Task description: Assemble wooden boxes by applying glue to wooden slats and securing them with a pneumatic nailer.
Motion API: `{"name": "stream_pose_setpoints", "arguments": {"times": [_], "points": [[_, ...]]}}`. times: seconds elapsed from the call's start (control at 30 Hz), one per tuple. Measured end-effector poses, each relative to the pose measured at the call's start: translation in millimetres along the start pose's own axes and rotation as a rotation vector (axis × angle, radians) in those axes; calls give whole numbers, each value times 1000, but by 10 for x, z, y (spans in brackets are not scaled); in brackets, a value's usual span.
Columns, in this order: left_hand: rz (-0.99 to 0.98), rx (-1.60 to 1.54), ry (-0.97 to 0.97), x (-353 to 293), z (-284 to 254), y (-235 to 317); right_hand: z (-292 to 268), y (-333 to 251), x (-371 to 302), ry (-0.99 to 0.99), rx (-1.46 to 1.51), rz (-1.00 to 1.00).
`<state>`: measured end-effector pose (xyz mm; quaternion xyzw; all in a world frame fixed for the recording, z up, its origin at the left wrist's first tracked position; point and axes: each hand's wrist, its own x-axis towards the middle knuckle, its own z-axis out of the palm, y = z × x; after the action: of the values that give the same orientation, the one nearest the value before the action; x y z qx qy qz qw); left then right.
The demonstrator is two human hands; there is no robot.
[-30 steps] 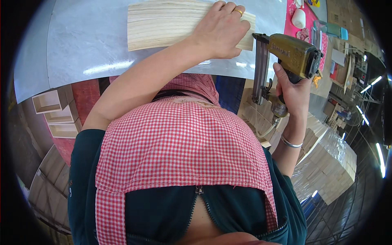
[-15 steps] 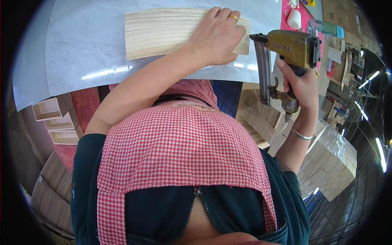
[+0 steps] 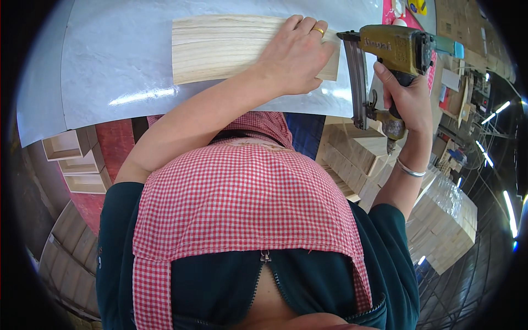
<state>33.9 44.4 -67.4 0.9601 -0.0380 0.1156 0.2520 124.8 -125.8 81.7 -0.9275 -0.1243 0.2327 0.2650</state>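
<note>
Counter (image 3: pixel 126 55) carries the board (image 3: pixel 220 49), approx same spot as a sec ago. Nail gun (image 3: pixel 391 48) has shifted away from the body: nose now by far part of board's R end, so prob aligned there; can't tell contact. L hand (image 3: pixel 300 55) on board near that end: fingers bent at far edge, thumb at near edge, looks like pinching across; tips hidden. R hand (image 3: pixel 412 104): fingers wrapped round gun handle.

Nearby: film-wrapped wood stack (image 3: pixel 443 225) lower R, shallow wood boxes (image 3: pixel 83 182) lower L, pink cloth (image 3: pixel 389 13) past gun. L hand covers part of board, v close to nose.
</note>
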Motion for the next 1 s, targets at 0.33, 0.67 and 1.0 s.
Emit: {"name": "stream_pose_setpoints", "arguments": {"times": [0.33,0.67,1.0], "points": [[54,15,51,-8,17,-18,70,39,-69,38,55,101],[-26,64,-286,-503,-1029,-488,44,43,-310,113,128,-33],[-101,19,-215,-703,-921,-714,258,169,-877,42,219,28]]}}
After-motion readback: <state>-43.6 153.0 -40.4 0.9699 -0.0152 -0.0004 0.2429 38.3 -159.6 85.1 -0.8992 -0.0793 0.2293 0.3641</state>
